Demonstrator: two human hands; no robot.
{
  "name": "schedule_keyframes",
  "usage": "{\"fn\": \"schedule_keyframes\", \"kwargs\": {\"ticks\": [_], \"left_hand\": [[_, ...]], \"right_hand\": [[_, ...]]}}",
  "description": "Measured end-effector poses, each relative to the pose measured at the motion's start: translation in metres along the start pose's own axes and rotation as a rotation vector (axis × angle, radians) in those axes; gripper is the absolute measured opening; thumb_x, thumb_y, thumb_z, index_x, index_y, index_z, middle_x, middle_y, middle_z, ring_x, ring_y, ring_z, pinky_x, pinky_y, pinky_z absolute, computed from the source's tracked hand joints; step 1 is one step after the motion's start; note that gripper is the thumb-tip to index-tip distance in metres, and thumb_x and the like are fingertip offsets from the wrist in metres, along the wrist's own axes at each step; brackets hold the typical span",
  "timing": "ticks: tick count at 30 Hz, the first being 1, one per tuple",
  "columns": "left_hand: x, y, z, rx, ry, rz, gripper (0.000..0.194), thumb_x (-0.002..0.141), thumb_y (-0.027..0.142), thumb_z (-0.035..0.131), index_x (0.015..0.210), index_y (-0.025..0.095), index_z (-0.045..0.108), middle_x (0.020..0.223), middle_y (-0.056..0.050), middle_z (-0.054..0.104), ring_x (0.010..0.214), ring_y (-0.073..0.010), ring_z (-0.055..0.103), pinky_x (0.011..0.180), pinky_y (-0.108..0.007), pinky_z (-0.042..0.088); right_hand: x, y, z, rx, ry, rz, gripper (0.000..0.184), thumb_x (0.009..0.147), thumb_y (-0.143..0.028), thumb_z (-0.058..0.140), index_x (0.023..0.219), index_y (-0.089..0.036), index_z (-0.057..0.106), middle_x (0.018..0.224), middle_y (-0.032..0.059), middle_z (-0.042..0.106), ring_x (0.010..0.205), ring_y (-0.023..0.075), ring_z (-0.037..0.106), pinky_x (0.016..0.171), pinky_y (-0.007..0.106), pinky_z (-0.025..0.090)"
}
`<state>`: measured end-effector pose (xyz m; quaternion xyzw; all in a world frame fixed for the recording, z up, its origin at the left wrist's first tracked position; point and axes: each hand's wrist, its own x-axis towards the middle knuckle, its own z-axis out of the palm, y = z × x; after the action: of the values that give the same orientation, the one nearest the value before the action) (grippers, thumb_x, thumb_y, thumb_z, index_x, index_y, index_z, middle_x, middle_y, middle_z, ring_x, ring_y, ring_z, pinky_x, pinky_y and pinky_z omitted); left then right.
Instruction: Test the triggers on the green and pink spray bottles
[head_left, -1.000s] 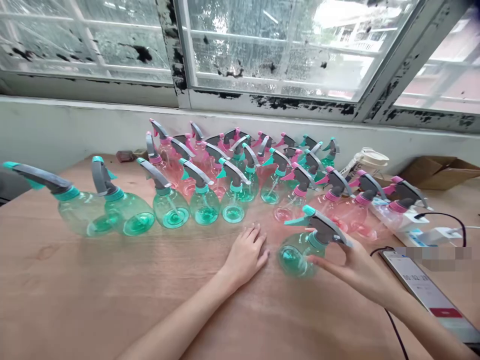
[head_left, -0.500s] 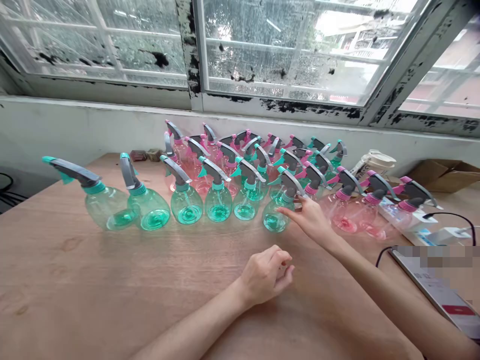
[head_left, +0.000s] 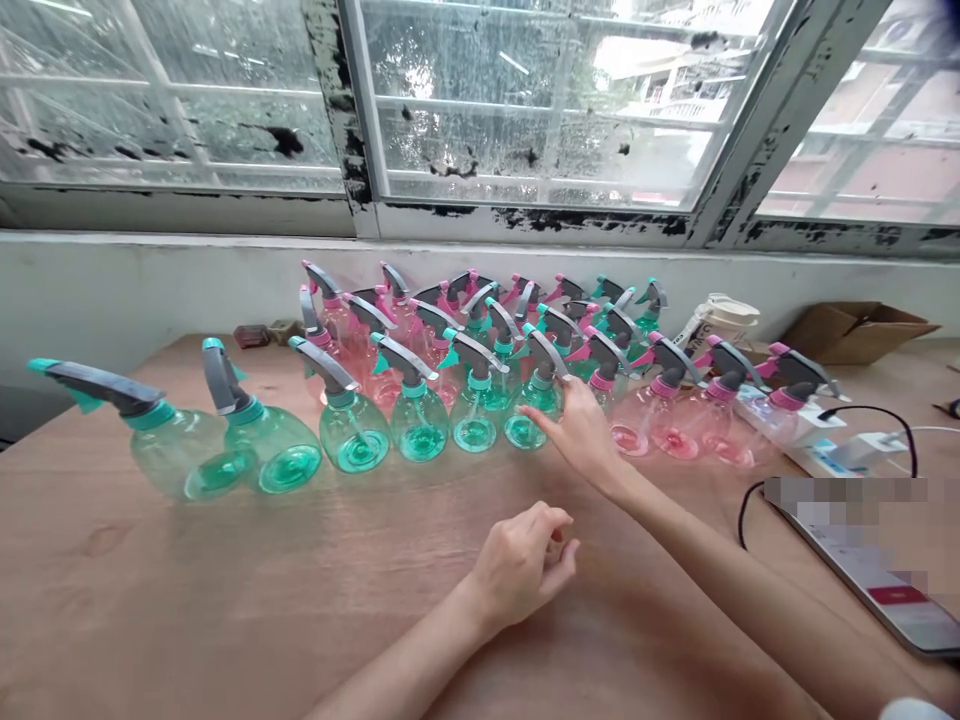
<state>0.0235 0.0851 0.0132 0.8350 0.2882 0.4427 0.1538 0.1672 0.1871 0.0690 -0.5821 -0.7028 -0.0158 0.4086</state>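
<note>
My right hand [head_left: 589, 440] is at a green spray bottle [head_left: 521, 430], thumb across its front and fingers behind at the neck. The bottle stands upright on the wooden table, its head teal and grey. Below it, my left hand [head_left: 517, 560] rests loosely curled, with nothing visible in it. To the left, more green bottles form a front row, among them a nearby one [head_left: 474, 425] and a farther one [head_left: 418, 432]. Pink spray bottles, such as this one [head_left: 679, 425], continue the row on the right.
Behind the front row, several pink and green bottles crowd toward the wall. A white cup [head_left: 724, 318], a cardboard box [head_left: 855, 332] and a power strip [head_left: 817, 455] with cables lie to the right. Nearer on that side is a flat device [head_left: 862, 570], partly blurred out.
The green bottle at my right hand has moved back and slightly left, in line with its neighbours. My left hand keeps its curled pose. The camera view has shifted to the right.
</note>
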Motion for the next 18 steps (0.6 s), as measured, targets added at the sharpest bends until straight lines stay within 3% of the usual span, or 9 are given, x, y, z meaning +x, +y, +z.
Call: {"fn": "schedule_keyframes", "kwargs": {"ticks": [2, 4, 7, 10, 14, 16, 18], "left_hand": [[0.0, -0.001, 0.0, 0.004, -0.008, -0.013, 0.016, 0.087, 0.015, 0.051, 0.102, 0.019, 0.047, 0.075, 0.002, 0.058, 0.053, -0.0099, 0.057, 0.053, -0.02, 0.047], [0.0, -0.002, 0.0, 0.005, -0.02, -0.024, 0.016, 0.087, 0.016, 0.052, 0.103, 0.02, 0.048, 0.076, 0.001, 0.059, 0.054, -0.0102, 0.058, 0.053, -0.021, 0.048], [0.001, -0.002, -0.001, -0.002, -0.036, -0.043, 0.016, 0.088, 0.017, 0.051, 0.103, 0.02, 0.048, 0.075, 0.002, 0.059, 0.055, -0.0099, 0.058, 0.054, -0.02, 0.049], [0.001, -0.003, -0.001, -0.013, -0.045, -0.066, 0.016, 0.087, 0.016, 0.051, 0.102, 0.021, 0.048, 0.075, 0.003, 0.059, 0.053, -0.0091, 0.057, 0.053, -0.019, 0.049], [0.002, -0.004, -0.002, -0.009, -0.038, -0.084, 0.019, 0.087, 0.014, 0.05, 0.104, 0.021, 0.047, 0.074, 0.004, 0.058, 0.05, -0.0083, 0.055, 0.052, -0.019, 0.048], [0.002, -0.004, -0.002, -0.004, -0.04, -0.088, 0.02, 0.087, 0.014, 0.05, 0.105, 0.022, 0.047, 0.074, 0.004, 0.058, 0.05, -0.0081, 0.054, 0.052, -0.019, 0.047], [0.003, -0.005, -0.002, 0.001, -0.047, -0.094, 0.02, 0.087, 0.014, 0.05, 0.105, 0.022, 0.047, 0.073, 0.004, 0.059, 0.051, -0.0082, 0.055, 0.051, -0.018, 0.047]], "right_hand": [[-0.01, 0.002, -0.01, 0.064, 0.043, -0.02, 0.067, 0.086, -0.066, 0.051, 0.123, -0.011, 0.053, 0.12, 0.0206, 0.063, 0.112, 0.0342, 0.059, 0.092, 0.047, 0.049], [-0.02, 0.009, -0.023, 0.15, 0.05, 0.021, 0.059, 0.086, -0.063, 0.054, 0.122, -0.015, 0.054, 0.117, 0.0166, 0.065, 0.099, 0.0293, 0.066, 0.082, 0.042, 0.054], [-0.027, 0.026, -0.042, 0.176, 0.035, 0.153, 0.046, 0.087, -0.061, 0.053, 0.102, -0.018, 0.061, 0.098, 0.0111, 0.071, 0.071, 0.022, 0.068, 0.067, 0.036, 0.053], [-0.024, 0.042, -0.053, 0.095, 0.079, 0.234, 0.047, 0.085, -0.063, 0.053, 0.095, -0.017, 0.061, 0.095, 0.0112, 0.071, 0.062, 0.0201, 0.064, 0.067, 0.037, 0.051], [-0.009, 0.049, -0.052, 0.022, 0.137, 0.282, 0.059, 0.08, -0.066, 0.058, 0.111, -0.015, 0.057, 0.11, 0.0158, 0.069, 0.087, 0.0295, 0.068, 0.078, 0.041, 0.049], [-0.002, 0.049, -0.046, -0.031, 0.106, 0.307, 0.065, 0.079, -0.067, 0.058, 0.117, -0.014, 0.056, 0.113, 0.018, 0.069, 0.101, 0.0347, 0.066, 0.082, 0.042, 0.048], [0.004, 0.048, -0.041, -0.074, 0.039, 0.336, 0.065, 0.081, -0.066, 0.057, 0.117, -0.012, 0.058, 0.112, 0.0198, 0.07, 0.102, 0.0368, 0.066, 0.08, 0.042, 0.048]]}}
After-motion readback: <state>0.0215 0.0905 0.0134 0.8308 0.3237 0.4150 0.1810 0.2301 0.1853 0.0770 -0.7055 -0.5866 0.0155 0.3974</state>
